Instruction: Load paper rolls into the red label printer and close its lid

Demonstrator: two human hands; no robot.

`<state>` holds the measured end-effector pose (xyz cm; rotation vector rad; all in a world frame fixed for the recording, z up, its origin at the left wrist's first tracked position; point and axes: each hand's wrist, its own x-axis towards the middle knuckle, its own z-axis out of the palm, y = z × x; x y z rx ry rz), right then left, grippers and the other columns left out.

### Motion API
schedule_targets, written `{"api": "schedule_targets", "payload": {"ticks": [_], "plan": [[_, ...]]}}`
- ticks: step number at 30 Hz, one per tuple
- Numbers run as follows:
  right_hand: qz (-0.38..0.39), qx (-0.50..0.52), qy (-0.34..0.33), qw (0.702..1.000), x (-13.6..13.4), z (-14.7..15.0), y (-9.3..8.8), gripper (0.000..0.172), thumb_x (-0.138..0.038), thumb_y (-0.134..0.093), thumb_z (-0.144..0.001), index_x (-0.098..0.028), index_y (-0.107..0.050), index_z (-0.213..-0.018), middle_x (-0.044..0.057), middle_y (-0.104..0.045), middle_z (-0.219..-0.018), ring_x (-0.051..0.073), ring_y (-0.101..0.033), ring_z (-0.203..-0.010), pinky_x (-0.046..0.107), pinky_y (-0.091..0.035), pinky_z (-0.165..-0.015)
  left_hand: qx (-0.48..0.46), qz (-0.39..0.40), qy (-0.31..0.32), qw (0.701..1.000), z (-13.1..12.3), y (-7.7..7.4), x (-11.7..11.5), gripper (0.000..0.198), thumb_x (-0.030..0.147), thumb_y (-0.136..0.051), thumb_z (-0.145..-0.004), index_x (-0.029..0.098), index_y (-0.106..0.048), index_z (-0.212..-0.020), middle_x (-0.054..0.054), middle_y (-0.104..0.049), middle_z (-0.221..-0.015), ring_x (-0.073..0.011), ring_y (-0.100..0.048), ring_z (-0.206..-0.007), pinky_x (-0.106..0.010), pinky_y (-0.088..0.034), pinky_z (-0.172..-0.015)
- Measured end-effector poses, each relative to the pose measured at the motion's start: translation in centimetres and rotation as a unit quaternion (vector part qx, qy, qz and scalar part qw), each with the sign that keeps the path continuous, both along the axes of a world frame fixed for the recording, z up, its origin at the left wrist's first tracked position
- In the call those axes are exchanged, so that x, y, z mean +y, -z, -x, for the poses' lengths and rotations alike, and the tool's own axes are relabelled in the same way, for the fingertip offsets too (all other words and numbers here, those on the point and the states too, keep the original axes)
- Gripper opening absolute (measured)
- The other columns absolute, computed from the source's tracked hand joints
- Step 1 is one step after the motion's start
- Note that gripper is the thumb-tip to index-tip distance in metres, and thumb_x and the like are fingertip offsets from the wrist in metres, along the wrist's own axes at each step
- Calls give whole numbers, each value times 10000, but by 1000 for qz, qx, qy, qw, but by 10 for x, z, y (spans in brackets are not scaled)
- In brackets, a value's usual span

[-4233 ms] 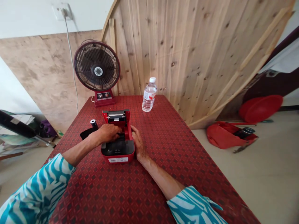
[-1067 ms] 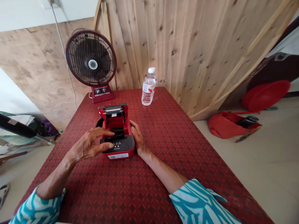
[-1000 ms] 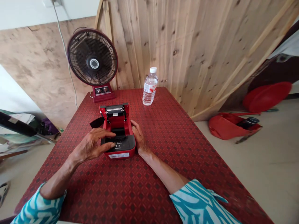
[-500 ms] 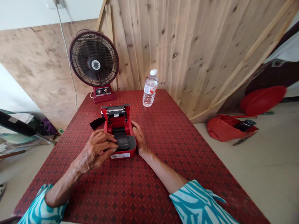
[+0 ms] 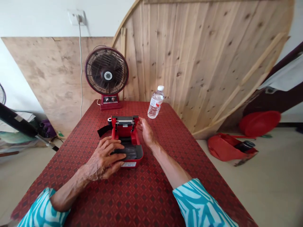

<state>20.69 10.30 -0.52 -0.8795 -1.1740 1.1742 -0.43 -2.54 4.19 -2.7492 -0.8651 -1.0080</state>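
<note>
A small red label printer stands on the table with its lid raised, showing a roller and metal bars. Dark, film-like ribbon lies across its grey front part. My left hand is on that ribbon, fingers laid over it and thumb along the front edge; its grip looks light. At the lid's right edge is my right hand, its fingertips partly hidden behind the lid. To the printer's left a black strip sticks out, beside a small black cylinder with a white end.
A maroon fan stands at the table's back left, its cord running up to a wall socket. A plastic water bottle is behind the printer, to the right. On the floor at right lie a red bag and a red basin.
My right hand has moved from the printer's right side up to the raised lid. My left hand stays on the ribbon. The camera view has shifted, so the table appears lower.
</note>
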Motion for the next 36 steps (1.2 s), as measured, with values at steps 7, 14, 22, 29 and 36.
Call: {"api": "schedule_targets", "payload": {"ticks": [7, 14, 22, 29, 36], "plan": [[-56, -89, 53, 993, -44, -9, -1, 325, -548, -626, -773, -230, -661, -713, 48, -635, -1174, 242, -544, -1166, 415, -394, -1044, -19, 17, 4, 1000, 1, 3, 0, 275, 206, -644, -828, 275, -691, -1090, -64, -686, -1120, -269, -560, -1180, -513, -362, -1066], [-5, -14, 54, 998, -57, 3, 11, 250, -419, -633, -758, -251, -669, -940, 46, -614, -1236, 232, -555, -1171, 409, -425, -1027, -183, 153, -73, 968, 2, 10, 5, 239, 331, -564, -905, 262, -707, -1084, -92, -647, -1167, -260, -573, -1139, -466, -454, -996], [39, 1, 50, 998, -57, 5, 13, 333, -396, -586, -780, -242, -635, -1071, 48, -641, -1219, 241, -566, -1173, 443, -441, -1033, -473, 469, -130, 735, -9, 24, 30, 592, 410, -665, -782, 167, -524, -1304, -131, -606, -1319, -293, -558, -1223, -438, -437, -1036], [1, -40, 54, 998, -58, 4, 22, 350, -408, -544, -833, -275, -630, -1146, 33, -636, -1245, 238, -539, -1218, 444, -450, -1042, -478, 492, -109, 720, -15, 20, 29, 626, 337, -638, -765, 175, -485, -1349, -124, -565, -1372, -308, -530, -1262, -445, -439, -1038], [9, -33, 57, 998, -58, 6, 24, 358, -418, -525, -854, -269, -593, -1171, 45, -605, -1294, 234, -537, -1234, 452, -425, -1074, -507, 503, -71, 696, -13, 26, 27, 600, 345, -671, -786, 209, -499, -1345, -104, -556, -1391, -284, -526, -1269, -424, -415, -1076]]}}
